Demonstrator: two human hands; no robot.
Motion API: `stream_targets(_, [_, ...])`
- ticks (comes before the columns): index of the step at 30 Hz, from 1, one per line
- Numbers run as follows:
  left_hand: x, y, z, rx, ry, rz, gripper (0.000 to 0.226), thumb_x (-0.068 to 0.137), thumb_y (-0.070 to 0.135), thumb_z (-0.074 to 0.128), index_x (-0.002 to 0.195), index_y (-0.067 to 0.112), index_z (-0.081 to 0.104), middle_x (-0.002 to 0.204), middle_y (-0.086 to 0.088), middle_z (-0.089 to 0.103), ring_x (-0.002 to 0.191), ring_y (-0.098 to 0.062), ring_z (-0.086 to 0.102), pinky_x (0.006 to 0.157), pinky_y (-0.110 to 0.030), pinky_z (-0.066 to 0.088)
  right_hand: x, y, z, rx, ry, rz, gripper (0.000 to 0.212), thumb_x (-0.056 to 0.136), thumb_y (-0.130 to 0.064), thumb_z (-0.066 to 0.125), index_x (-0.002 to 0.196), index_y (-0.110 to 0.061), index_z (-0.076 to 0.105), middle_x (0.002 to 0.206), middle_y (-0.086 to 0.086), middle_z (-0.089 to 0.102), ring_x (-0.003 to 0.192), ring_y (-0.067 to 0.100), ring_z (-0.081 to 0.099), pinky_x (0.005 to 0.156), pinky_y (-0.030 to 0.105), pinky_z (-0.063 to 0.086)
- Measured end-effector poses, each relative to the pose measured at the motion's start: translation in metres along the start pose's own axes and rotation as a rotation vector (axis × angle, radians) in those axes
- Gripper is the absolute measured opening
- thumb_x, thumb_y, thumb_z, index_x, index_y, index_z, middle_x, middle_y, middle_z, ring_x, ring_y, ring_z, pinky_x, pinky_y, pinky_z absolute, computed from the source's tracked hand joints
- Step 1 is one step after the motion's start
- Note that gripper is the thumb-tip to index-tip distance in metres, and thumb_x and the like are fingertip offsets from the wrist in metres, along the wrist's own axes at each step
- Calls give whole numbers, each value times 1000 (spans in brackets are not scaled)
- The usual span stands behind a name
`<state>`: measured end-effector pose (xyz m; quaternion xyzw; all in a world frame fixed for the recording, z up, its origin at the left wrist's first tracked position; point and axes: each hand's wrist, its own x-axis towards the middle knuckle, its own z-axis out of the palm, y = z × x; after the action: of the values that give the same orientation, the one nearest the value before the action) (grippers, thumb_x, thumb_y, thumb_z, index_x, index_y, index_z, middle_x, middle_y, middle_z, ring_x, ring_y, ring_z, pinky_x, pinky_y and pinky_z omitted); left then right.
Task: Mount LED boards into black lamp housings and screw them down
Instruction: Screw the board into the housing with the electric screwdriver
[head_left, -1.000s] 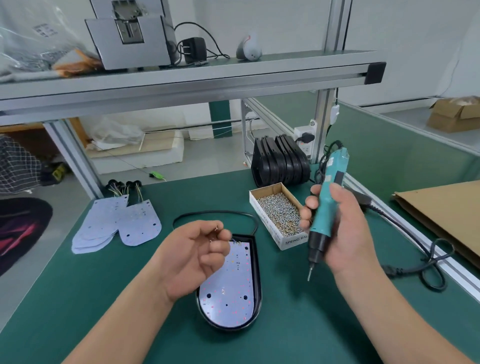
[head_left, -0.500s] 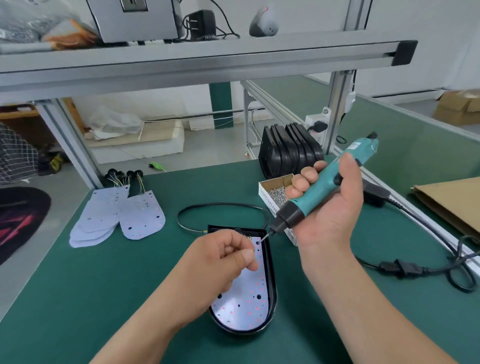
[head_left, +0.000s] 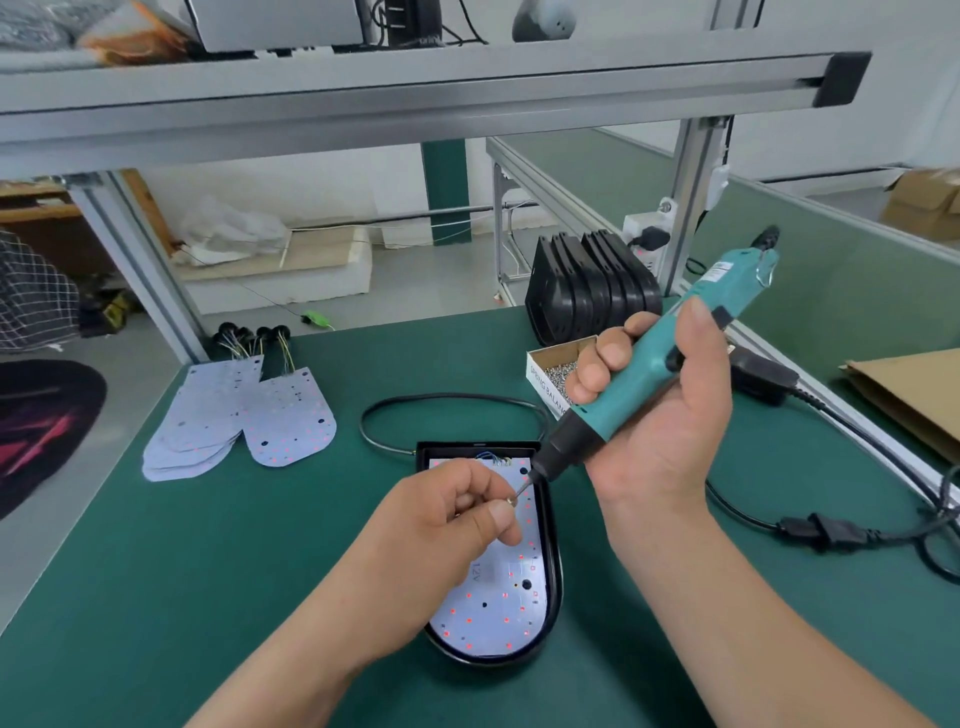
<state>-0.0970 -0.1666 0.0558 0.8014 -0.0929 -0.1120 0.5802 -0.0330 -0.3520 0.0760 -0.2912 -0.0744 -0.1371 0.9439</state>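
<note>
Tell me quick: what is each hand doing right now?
Left hand: closed, fingers pinching a screw at the tip of the screwdriver.
Right hand: closed, gripping the screwdriver.

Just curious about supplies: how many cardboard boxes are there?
2: a small open box of screws behind the right hand, and a brown box at the far right edge. Others may be hidden.

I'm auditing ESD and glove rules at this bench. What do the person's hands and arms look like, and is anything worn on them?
Both the left hand and right hand are bare: no gloves, rings or finger cots. The left forearm and right forearm are bare too, with no sleeve, watch or wrist strap in view.
</note>
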Motion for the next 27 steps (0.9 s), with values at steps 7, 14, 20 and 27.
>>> stream_targets(7, [1, -5, 4, 95, 77, -5, 21, 101, 21, 64, 91, 39, 68, 91, 10, 78, 58, -11, 42, 57, -28, 40, -4, 4, -2, -35, -22, -15, 32, 99, -46, 58, 88, -16, 58, 71, 3, 49, 57, 20, 48, 54, 29, 41])
stream_targets(14, [2, -7, 3, 122, 81, 0, 21, 102, 23, 62, 91, 41, 67, 93, 13, 78, 59, -11, 44, 57, -26, 43, -3, -2, -3, 16, 23, -28, 34, 98, -47, 60, 87, -16, 58, 73, 3, 49, 58, 19, 49, 55, 29, 43])
stream_targets(20, [2, -8, 5, 121, 73, -5, 21, 102, 23, 62, 91, 40, 67, 94, 13, 78, 57, -11, 43, 52, -23, 44, -2, 1, -3, -2, 8, -24, 33, 97, -47, 61, 88, -16, 57, 72, 3, 49, 59, 20, 49, 55, 29, 43])
stream_targets(27, [2, -7, 7, 110, 110, -14, 23, 101, 21, 62, 88, 39, 67, 91, 12, 78, 56, -11, 42, 50, -24, 43, -4, 3, -4, -1, -32, -8, 33, 101, -43, 55, 100, -11, 58, 82, 9, 50, 68, 25, 51, 65, 34, 47])
